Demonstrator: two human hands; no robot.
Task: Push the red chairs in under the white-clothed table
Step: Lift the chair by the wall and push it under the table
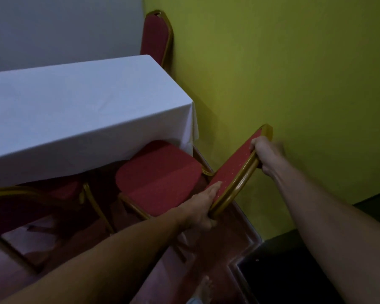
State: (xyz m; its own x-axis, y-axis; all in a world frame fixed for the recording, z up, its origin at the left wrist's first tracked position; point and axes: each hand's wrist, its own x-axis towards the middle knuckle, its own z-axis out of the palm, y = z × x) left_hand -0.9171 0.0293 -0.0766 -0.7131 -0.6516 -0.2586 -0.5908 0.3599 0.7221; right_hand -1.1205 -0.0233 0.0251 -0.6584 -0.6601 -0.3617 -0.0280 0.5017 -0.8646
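A red chair with a gold frame stands at the near right corner of the white-clothed table (75,110). Its seat (160,178) is partly under the hanging cloth. Its backrest (233,170) is tilted toward the yellow wall. My left hand (201,207) grips the lower left side of the backrest. My right hand (264,153) grips the upper right edge of the backrest frame. A second red chair (15,209) stands to the left, its seat under the table. A third red chair (155,38) stands at the table's far end against the wall.
A yellow wall (294,84) runs close along the right of the table. A dark low block (279,270) sits at the wall's base to the lower right. The floor (206,264) is reddish tile. A grey wall is behind the table.
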